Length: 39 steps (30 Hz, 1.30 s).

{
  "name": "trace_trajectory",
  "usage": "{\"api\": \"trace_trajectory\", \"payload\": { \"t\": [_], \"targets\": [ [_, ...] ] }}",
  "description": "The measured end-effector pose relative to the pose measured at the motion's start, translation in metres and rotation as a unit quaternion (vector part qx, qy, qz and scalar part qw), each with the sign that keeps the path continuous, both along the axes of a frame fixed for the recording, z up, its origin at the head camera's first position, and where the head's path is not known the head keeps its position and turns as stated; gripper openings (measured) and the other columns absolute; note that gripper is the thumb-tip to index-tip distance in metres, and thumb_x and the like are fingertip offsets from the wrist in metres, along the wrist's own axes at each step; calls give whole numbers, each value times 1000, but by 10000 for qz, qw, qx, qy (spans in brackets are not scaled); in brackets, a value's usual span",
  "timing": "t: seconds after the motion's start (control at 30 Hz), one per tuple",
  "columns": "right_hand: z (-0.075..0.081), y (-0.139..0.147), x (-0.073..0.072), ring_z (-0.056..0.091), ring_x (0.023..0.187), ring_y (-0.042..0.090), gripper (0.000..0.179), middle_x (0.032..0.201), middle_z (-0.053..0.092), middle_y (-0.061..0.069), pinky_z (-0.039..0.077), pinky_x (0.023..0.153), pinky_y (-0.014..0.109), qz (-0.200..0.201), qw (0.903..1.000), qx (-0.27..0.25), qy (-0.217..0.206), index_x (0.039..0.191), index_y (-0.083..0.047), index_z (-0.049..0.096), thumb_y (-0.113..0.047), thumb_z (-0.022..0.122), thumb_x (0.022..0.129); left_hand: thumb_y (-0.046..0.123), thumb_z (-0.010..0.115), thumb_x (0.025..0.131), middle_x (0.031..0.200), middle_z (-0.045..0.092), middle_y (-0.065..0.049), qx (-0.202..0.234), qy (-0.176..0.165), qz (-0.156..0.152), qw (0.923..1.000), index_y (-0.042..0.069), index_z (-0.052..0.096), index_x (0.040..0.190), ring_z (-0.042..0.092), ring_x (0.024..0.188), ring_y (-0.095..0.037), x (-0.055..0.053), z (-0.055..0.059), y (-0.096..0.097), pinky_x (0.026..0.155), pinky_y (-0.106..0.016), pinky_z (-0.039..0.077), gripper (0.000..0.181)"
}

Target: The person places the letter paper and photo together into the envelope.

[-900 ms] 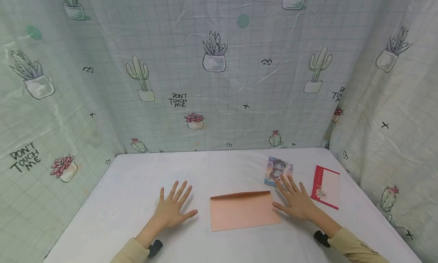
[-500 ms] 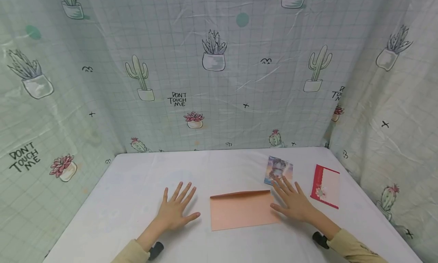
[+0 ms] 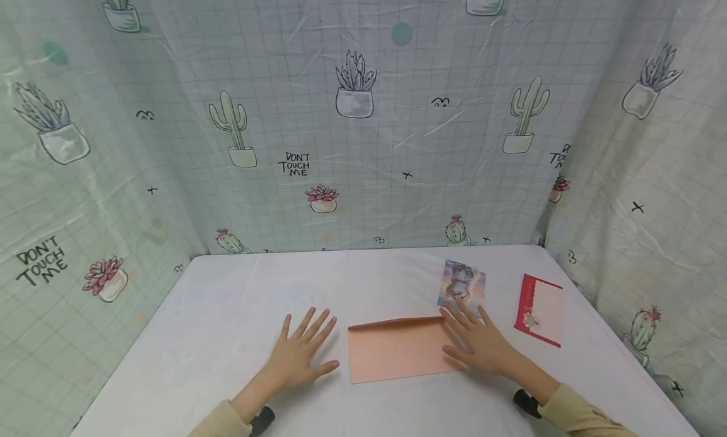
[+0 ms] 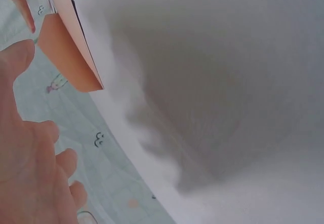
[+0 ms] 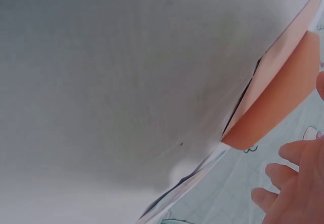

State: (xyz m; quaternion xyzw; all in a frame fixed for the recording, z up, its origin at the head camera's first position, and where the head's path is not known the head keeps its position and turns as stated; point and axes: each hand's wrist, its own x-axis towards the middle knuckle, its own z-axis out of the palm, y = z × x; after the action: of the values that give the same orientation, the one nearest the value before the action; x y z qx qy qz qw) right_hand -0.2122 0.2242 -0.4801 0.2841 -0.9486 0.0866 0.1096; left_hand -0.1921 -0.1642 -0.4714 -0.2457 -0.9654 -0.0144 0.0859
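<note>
A peach envelope [image 3: 397, 355] lies on the white table, its darker orange flap [image 4: 66, 54] standing up along the far side. To its left, my left hand [image 3: 298, 358] is spread with straight fingers and holds nothing. My right hand [image 3: 479, 345] is likewise spread, over the envelope's right end, which it partly hides in the head view. Its fingertips overlap the lower edge of a blue and purple picture card [image 3: 462, 280]. In the right wrist view, the right fingers [image 5: 281, 176] appear beside the raised flap, gripping nothing.
A red and pink card with a white flower [image 3: 539, 311] lies right of my right hand. The white table [image 3: 238, 292] is bordered at the back and sides by a hanging cloth [image 3: 397, 140] printed with cacti. Each wrist wears a dark strap.
My left hand has moved right, closer to the envelope. The right hand has moved left, now covering more of the envelope's right end. The envelope and cards have stayed in place.
</note>
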Motion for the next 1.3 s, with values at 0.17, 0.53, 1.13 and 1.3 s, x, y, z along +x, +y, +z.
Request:
{"api": "trace_trajectory", "payload": {
  "t": [0.17,0.53,1.13,1.3],
  "targets": [
    [-1,-5,1,-11,136,6,68,145,31,10,-26,103,28,181,9995,116,231,138,-11,33,-49,51,84,64,42,82,149,20,2,107,109,-222,9996,22,26,141,16,138,-27,2,0,5,103,-63,8,74],
    [-5,-11,-1,14,139,21,66,142,37,9,-24,105,30,608,9929,441,919,133,-12,42,-46,59,80,56,47,83,148,24,0,191,41,-615,9979,20,27,141,18,138,-25,6,1,17,104,-61,12,71],
    [-7,-16,-7,41,118,37,60,129,51,10,-19,109,34,1432,9699,674,1851,123,-9,54,-40,67,73,50,50,85,144,34,-6,76,351,-1405,9894,18,33,138,30,132,-31,1,-8,31,100,-62,23,65],
    [-7,-16,-8,41,120,35,57,129,51,9,-19,109,33,1459,9730,595,1687,122,-9,55,-38,66,74,49,52,83,141,39,-7,-25,772,-1652,9832,17,38,136,35,130,-30,-3,-11,33,98,-61,28,64]
  ]
}}
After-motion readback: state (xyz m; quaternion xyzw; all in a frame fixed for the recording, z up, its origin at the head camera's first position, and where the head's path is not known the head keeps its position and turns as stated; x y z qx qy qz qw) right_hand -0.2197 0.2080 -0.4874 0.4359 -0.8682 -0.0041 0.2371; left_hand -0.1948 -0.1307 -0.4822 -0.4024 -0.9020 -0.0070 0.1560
